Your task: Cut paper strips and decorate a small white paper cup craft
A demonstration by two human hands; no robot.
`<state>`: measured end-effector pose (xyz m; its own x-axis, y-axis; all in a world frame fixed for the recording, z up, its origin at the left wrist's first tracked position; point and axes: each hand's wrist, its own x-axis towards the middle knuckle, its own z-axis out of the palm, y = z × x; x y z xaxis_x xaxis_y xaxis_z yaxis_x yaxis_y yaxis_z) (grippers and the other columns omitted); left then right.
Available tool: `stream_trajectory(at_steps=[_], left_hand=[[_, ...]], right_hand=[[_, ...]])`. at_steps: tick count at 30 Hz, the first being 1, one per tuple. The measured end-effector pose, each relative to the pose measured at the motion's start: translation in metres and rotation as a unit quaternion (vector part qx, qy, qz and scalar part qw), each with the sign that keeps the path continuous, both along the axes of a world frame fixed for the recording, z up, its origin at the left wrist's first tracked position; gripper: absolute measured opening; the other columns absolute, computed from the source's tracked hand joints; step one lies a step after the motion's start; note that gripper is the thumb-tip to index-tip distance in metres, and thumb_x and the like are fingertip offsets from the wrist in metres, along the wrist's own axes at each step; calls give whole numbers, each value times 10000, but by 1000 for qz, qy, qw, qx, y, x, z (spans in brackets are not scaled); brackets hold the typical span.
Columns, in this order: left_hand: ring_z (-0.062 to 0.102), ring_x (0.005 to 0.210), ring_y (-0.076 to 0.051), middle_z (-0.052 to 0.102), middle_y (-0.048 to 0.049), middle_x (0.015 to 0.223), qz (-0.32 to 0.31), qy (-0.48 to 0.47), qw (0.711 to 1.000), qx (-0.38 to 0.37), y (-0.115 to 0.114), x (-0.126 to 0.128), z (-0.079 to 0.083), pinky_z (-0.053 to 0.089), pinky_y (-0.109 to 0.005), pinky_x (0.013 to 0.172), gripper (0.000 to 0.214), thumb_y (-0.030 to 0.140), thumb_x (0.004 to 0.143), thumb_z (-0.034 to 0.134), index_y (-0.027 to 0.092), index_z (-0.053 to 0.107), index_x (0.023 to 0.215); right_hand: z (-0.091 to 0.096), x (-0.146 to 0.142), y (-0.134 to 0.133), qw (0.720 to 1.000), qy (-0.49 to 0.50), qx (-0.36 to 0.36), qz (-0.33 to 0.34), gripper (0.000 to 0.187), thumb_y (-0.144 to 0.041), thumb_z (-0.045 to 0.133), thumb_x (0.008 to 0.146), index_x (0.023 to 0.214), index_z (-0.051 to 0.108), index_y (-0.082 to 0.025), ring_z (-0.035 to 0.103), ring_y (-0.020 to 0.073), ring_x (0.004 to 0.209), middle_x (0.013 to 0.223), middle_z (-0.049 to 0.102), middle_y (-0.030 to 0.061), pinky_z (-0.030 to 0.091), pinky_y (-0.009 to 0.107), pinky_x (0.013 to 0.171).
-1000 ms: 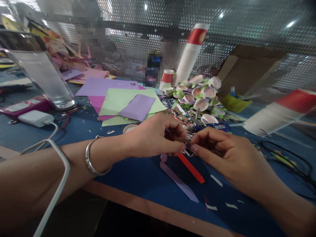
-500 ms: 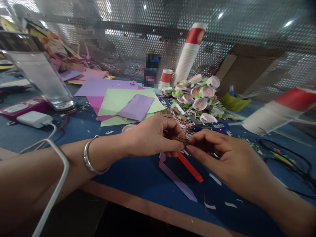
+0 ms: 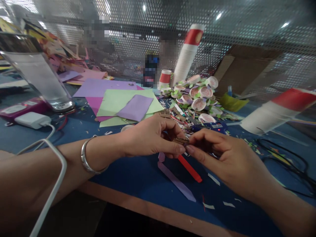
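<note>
Evidently, a small brown piece (image 3: 182,140) is sitting between both hands above the table (image 3: 138,179): the left hand (image 3: 154,136) is pinching it, and the right hand (image 3: 228,153) is nipping its end, probably so neither end slips. Fingers are hiding most of it, leaving its shape unclear. Below, a red strip (image 3: 190,169), its upper end covered, and a purple strip (image 3: 177,182) are lying within easy reach. Farther out, a tipped cup stack (image 3: 268,117) is running off the right edge.

Head cam, eye-lvl POV, faces fwd & down, close in on both hands (image 3: 153,137) & blue tabletop (image 3: 138,177).
</note>
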<state>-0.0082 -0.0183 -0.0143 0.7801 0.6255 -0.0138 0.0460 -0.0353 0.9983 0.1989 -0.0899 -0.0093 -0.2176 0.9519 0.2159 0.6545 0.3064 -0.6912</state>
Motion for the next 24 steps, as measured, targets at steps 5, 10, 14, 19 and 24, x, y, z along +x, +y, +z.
stream_trajectory(at_steps=[5, 10, 14, 19, 24], left_hand=[[698, 668, -119, 690, -5, 775, -2, -14, 1000, -18, 2, -1, 0, 586, -224, 595, 147, 177, 857, 749, 143, 621, 921], [710, 676, -118, 699, -13, 808, 9, -12, 1000, -25, 2, -1, 2, 591, -230, 623, 133, 149, 850, 736, 137, 618, 909], [718, 684, -121, 697, -5, 798, 4, -10, 1000, -21, 2, 0, 1, 573, -216, 616, 160, 176, 849, 758, 145, 613, 909], [717, 684, -114, 715, -9, 791, -2, -7, 1000, -23, 1, -1, -1, 553, -197, 613, 178, 197, 853, 774, 155, 610, 911], [738, 736, -141, 737, -32, 808, -14, 1, 999, -39, -1, -2, 1, 558, -207, 625, 210, 246, 864, 789, 160, 608, 927]], right_hand=[[-1, 4, -1, 1000, -4, -1, 1, 183, -392, 644, 935, 851, 704, -242, 605, 125, 563, 688, 714, -13, 474, 205, 472], [0, 4, -1, 1000, 13, -5, 5, 170, -395, 662, 943, 883, 715, -246, 657, 132, 627, 740, 748, -10, 512, 203, 531], [3, 0, 0, 999, 34, -24, 12, 138, -361, 666, 945, 887, 703, -242, 674, 140, 649, 760, 752, -6, 525, 209, 549], [4, 0, -2, 999, 30, -31, 17, 154, -352, 659, 947, 857, 693, -231, 634, 139, 610, 720, 716, -8, 498, 219, 522], [4, 2, -3, 999, 29, -22, 26, 185, -374, 651, 954, 849, 688, -226, 623, 134, 622, 727, 701, -8, 502, 210, 535]])
